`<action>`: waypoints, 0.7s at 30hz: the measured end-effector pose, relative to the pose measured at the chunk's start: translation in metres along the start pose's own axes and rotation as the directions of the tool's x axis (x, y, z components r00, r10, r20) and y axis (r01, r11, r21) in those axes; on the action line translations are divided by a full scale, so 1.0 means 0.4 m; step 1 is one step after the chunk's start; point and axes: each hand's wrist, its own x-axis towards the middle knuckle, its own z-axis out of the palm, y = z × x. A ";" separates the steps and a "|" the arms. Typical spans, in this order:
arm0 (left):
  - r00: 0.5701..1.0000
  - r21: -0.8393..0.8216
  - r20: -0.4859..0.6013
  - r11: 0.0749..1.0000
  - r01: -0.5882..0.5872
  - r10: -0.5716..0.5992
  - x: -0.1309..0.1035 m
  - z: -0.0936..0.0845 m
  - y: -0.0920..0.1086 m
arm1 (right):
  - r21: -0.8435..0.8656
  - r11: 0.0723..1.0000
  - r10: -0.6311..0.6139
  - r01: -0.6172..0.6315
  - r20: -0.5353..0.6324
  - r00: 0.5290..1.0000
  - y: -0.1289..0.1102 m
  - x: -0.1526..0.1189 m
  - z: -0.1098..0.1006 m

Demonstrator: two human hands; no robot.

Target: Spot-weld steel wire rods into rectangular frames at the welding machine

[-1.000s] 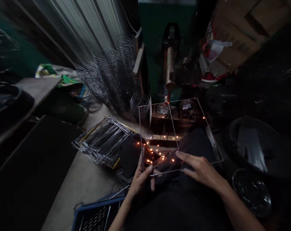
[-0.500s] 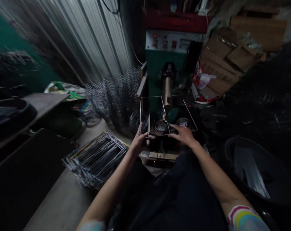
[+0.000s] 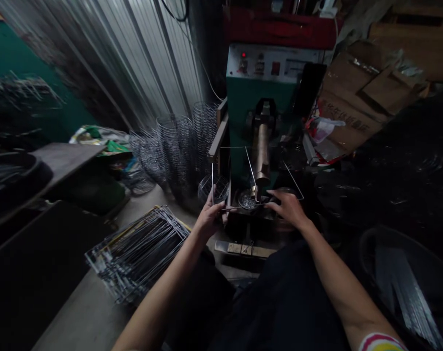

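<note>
Between my hands is a rectangular wire frame (image 3: 250,164) with a wire running across its middle. My left hand (image 3: 210,215) is closed on its near left corner. My right hand (image 3: 288,208) pinches the near side farther right. The frame lies at the copper-coloured arm (image 3: 263,153) of a green machine (image 3: 239,105), which looks like a spot welder. Below the arm's tip, a round dish (image 3: 248,201) holds small shiny bits too fine to make out. Part of the frame's far right side is lost in the dark.
A stack of wire frames (image 3: 141,248) lies to the left of my legs. Behind it stand piles of round wire baskets (image 3: 173,146). Cardboard boxes (image 3: 356,100) lean at the back right. At the lower right, a dark tub (image 3: 368,243) holds straight wires (image 3: 408,292).
The view has shifted slightly, so the machine appears larger and lower. My right hand has moved a little to the right along the wire frame. Both hands keep their hold.
</note>
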 end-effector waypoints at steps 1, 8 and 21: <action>1.000 0.002 -0.001 1.000 -0.001 0.001 0.003 -0.002 -0.001 | -0.006 1.000 -0.004 0.004 -0.001 1.000 0.001 0.004 0.002; 1.000 0.014 0.021 1.000 -0.012 0.012 0.036 -0.032 -0.003 | -0.066 0.997 -0.029 0.028 -0.009 1.000 0.007 0.029 0.012; 0.999 0.027 0.007 0.999 0.033 -0.034 0.052 -0.042 -0.016 | -0.030 0.983 0.159 -0.181 -0.351 0.923 0.107 -0.005 -0.034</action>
